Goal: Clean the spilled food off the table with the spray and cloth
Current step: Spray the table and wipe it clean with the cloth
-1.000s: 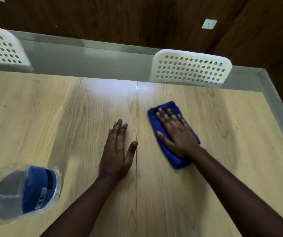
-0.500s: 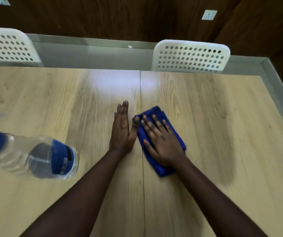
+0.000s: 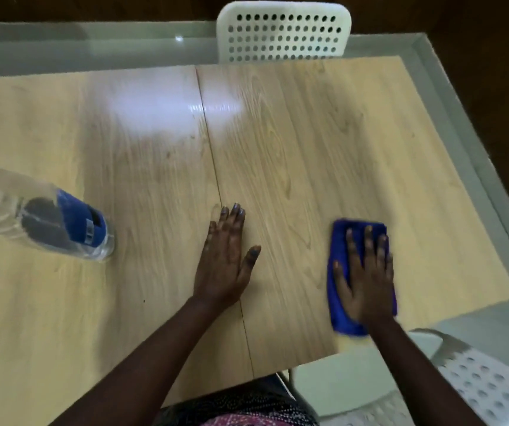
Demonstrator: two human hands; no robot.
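A folded blue cloth point(image 3: 339, 241) lies on the light wooden table point(image 3: 293, 142) toward its right side. My right hand point(image 3: 365, 281) presses flat on the cloth with straight, spread fingers. My left hand point(image 3: 225, 262) rests flat on the bare table beside the centre seam, fingers straight. A clear plastic bottle with a blue label point(image 3: 41, 219) stands at the left, well apart from both hands. No spilled food shows on the wood.
A white perforated chair point(image 3: 284, 32) stands behind the table's far edge. Another white chair point(image 3: 474, 385) is at the near right corner. The table's right edge runs diagonally close to the cloth.
My right hand has slid the cloth from beside my left hand out to the right and nearer to me. My left hand stays flat by the seam. The view has shifted.
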